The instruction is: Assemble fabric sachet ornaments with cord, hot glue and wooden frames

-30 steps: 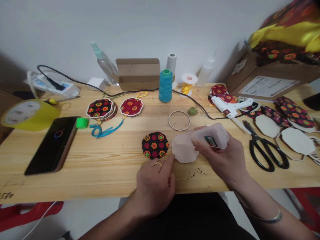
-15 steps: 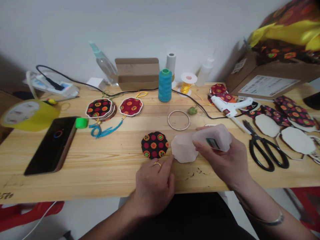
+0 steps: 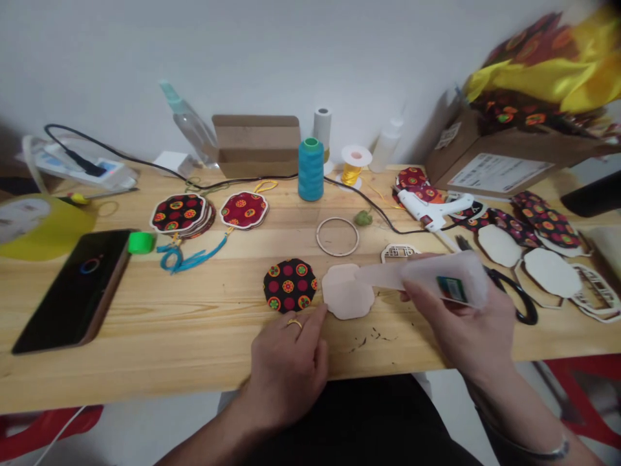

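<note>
My right hand [image 3: 468, 323] is wrapped round a translucent white squeeze bottle [image 3: 427, 275] with a small green label. It is tipped nearly level, its long nozzle pointing left over a pale scalloped piece [image 3: 348, 294] lying on the table. The index fingertip of my left hand [image 3: 291, 362] touches that piece's lower left edge; its other fingers are partly bent, with nothing visible in them. Just above my left knuckles lies a black round fabric piece [image 3: 290, 286] with coloured flower patterns. Behind the pale piece rests a thin wooden ring [image 3: 337, 236].
Black scissors [image 3: 519, 298], partly behind my right hand, and pale wooden pieces [image 3: 552, 273] lie right. A white glue gun [image 3: 431, 210] and teal thread cone [image 3: 311, 171] stand farther back. Patterned ornaments [image 3: 178, 213], a phone [image 3: 72, 288] and yellow tape [image 3: 63, 226] are left.
My right hand has shifted right and turned the bottle, so its nozzle now shows over the pale piece. A wooden lattice piece behind shows more. The view has shifted slightly.
</note>
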A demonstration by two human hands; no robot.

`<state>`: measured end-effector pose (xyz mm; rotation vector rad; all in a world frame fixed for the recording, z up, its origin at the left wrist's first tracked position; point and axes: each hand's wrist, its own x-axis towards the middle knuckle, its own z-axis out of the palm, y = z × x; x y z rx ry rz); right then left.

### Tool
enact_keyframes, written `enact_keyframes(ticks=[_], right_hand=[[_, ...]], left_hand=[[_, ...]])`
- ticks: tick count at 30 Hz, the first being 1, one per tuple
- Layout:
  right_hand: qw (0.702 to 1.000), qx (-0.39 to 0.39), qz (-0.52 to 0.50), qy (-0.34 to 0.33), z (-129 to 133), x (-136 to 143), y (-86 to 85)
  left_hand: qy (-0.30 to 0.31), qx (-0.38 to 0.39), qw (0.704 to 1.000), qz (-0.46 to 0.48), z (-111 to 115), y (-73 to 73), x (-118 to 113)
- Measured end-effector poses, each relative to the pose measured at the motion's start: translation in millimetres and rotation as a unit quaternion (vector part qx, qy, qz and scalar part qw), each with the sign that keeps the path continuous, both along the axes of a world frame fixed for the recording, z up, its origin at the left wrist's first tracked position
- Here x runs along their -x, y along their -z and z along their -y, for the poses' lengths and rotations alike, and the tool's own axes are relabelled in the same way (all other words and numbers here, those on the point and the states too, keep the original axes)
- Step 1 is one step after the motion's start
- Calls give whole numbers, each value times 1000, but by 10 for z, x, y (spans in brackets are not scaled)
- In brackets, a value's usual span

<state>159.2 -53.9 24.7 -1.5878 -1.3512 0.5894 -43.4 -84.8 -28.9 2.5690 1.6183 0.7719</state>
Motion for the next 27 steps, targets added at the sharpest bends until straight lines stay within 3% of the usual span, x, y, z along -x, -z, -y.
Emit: enact_keyframes(ticks=[6, 13, 19, 27], right_hand=[[997, 3, 38, -69, -24, 91, 58], [996, -15, 67, -52, -27, 35, 59], [993, 6, 42, -114, 58, 53, 55], [1000, -5, -17, -10, 12, -179, 71]], left_hand=[[10, 4, 1000, 17, 3, 7, 4], [9, 8, 1000, 14, 11, 25, 4], [2, 13, 1000, 7, 5, 36, 8], [7, 25, 1000, 5, 9, 14, 29]])
